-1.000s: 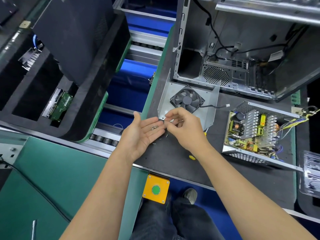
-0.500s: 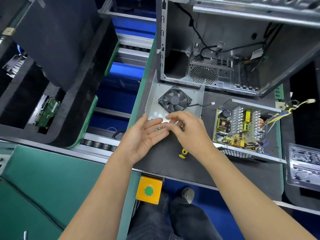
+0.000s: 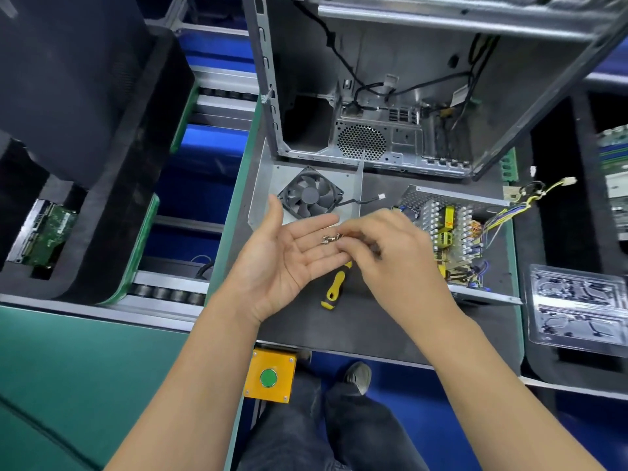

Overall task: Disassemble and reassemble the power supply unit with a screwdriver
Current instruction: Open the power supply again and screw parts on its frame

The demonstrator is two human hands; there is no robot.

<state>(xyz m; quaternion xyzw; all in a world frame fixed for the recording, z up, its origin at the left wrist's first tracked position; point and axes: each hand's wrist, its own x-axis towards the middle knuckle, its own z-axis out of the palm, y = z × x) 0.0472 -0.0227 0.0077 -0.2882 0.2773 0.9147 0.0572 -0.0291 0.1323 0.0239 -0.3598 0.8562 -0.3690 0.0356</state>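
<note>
Lying under the hands, the screwdriver shows only its handle.

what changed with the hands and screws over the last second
The right hand brought its fingers onto the left hand and now reaches into the screws there. The left hand stays flat, palm up, holding the screws. The screwdriver stays on the mat, the fan cover unmoved.

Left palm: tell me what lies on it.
A few small silver screws lie on the open left hand. The right hand reaches over them; its fingertips hide whether more lie beneath.
</note>
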